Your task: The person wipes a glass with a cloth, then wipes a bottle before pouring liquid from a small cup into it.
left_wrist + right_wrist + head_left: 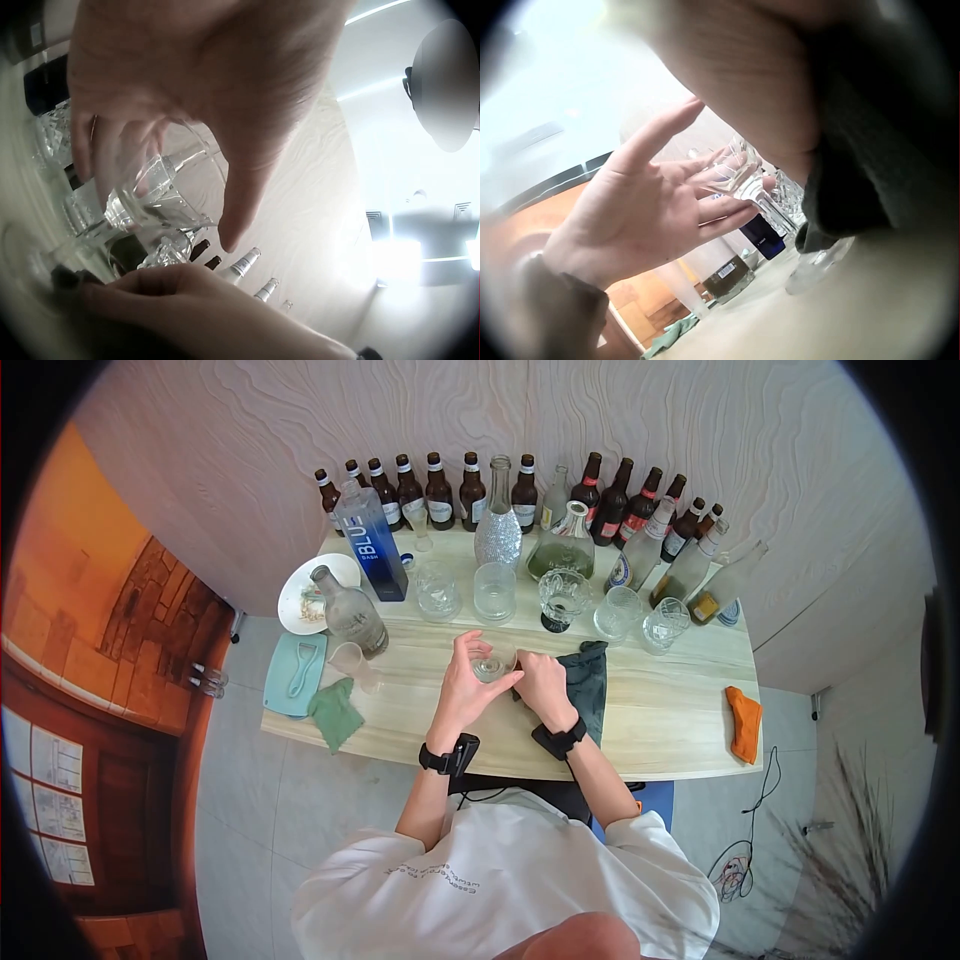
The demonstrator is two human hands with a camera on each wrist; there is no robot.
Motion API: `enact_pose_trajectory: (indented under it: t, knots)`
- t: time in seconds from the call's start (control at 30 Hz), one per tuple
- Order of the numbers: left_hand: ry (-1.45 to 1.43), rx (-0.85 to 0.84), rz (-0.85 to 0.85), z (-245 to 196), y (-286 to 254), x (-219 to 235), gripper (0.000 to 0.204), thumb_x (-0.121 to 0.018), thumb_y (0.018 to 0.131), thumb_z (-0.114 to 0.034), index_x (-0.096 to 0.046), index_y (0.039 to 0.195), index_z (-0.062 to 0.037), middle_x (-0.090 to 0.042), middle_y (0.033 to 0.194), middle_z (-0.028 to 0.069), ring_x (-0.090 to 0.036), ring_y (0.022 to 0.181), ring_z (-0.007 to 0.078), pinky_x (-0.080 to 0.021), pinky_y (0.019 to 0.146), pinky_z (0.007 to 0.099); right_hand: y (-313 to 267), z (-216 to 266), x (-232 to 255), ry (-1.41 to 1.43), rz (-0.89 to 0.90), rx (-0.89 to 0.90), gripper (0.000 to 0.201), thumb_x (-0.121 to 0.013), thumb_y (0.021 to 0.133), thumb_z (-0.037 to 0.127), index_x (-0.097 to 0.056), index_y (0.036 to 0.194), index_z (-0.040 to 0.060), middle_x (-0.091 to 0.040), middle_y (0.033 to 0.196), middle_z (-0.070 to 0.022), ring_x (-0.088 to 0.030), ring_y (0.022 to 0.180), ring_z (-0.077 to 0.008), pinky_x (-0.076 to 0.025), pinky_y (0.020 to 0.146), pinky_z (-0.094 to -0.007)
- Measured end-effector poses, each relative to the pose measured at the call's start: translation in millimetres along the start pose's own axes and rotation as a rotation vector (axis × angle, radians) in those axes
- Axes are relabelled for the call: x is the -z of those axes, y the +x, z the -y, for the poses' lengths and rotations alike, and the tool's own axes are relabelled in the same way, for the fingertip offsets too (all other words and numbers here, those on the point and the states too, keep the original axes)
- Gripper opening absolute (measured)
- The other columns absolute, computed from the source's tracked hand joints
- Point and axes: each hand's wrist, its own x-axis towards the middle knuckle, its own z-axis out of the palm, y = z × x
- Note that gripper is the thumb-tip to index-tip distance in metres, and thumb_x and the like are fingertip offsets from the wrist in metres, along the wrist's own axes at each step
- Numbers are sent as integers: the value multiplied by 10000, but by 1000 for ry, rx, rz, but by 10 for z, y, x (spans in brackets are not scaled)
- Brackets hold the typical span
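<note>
A clear stemmed glass [489, 667] stands in front of the person, between both hands. The left hand [466, 685] spreads around its bowl, fingers nearly straight on the far side and thumb apart near the rim. In the right wrist view the left palm [641, 210] faces the bowl. A dark grey-green cloth [588, 685] is gripped by the right hand [543, 688], whose curled fingers sit low by the stem and foot. From the left wrist, the glass bowl [169, 199] shows above the right hand [165, 296]. The cloth partly hides the foot.
Brown beer bottles [440, 495] line the back edge. Before them stand a blue bottle [372, 545], a glittery bottle [498, 540], and several tumblers [495, 595]. Left lie a plate [290, 600], a peeler [302, 672] on a board, and a green cloth [337, 712]; right, an orange cloth [743, 725].
</note>
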Motion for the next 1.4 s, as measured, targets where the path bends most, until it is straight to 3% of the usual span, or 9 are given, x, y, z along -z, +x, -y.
enact_pose_trajectory:
  t: [0.2,0.3,0.6,0.8,0.9,1.1,1.2,1.3,1.4]
  knots:
    - [-14,-27,-5,-8,2,6,992,-992,777,-332,-393,1502,-16,-687,1217,181,-682,1190,309,-546,1037,450,262,-240,-400,167,0,146,179,-729,835,110,-709,1008,73,-761,898,-192,-745,880,-434,-585,729,-536]
    - [-23,-36,19,24,16,15,985,-991,782,-314,-393,1505,-18,-681,1220,164,-670,1198,297,-545,1037,442,306,-250,-445,184,17,120,176,-731,832,115,-716,1005,85,-766,897,-178,-746,890,-425,-582,737,-533]
    - [-21,-15,18,-5,13,18,980,-990,785,-312,-398,1511,-23,-677,1229,160,-663,1202,290,-547,1031,439,314,-139,-203,194,73,252,227,-740,826,122,-746,1052,93,-773,904,-172,-748,903,-410,-580,744,-526]
    - [21,8,0,-31,7,11,987,-993,777,-329,-405,1514,-38,-673,1243,164,-662,1216,296,-550,1023,439,114,-119,-31,41,86,68,140,-776,842,161,-769,944,65,-774,878,-173,-752,853,-407,-592,740,-511]
    - [19,17,-4,-48,3,12,984,-992,777,-322,-404,1515,-41,-667,1259,162,-663,1218,295,-553,1018,440,-2,-35,85,30,60,71,160,-795,861,201,-763,893,47,-771,858,-179,-753,829,-405,-600,734,-497]
    - [15,27,-11,-5,9,-15,974,-988,782,-306,-401,1511,-38,-658,1269,156,-680,1188,289,-567,995,439,-150,1,85,81,209,135,231,-823,854,251,-766,916,37,-762,831,-195,-752,823,-402,-604,742,-496]
    - [26,40,-33,-19,-7,-48,970,-985,787,-310,-398,1510,-38,-654,1277,157,-694,1164,297,-577,970,435,-160,110,76,138,250,83,229,-820,842,233,-755,927,30,-755,815,-197,-745,823,-425,-602,741,-512]
    - [50,55,-107,-83,-35,-166,970,-981,793,-324,-392,1510,-39,-648,1289,164,-702,1152,319,-583,947,440,-216,134,-263,233,145,97,219,-799,850,207,-736,923,11,-746,800,-211,-741,835,-449,-599,729,-531]
    - [98,77,-166,-142,-76,-284,976,-977,796,-340,-383,1511,-41,-642,1297,175,-705,1149,341,-583,935,453,-294,89,-693,365,-61,261,205,-784,863,200,-734,920,9,-739,784,-217,-737,800,-463,-597,698,-540]
